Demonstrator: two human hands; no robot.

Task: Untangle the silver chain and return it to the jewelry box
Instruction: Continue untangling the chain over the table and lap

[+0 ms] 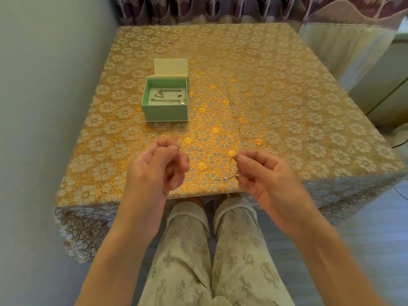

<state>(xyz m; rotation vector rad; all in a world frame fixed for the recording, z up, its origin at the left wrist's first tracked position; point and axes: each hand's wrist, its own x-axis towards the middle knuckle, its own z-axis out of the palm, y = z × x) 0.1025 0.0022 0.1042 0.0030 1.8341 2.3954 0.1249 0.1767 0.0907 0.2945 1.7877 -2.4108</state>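
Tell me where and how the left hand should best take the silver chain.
Probably the loose end of the chain sticking left from the right hand. The left hand can pinch it from the left, since it hangs free above the table.

A gold floral tablecloth covers the table before purple patterned curtains.

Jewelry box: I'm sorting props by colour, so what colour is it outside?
Pale mint green, on the jewelry box, clearest in the head view.
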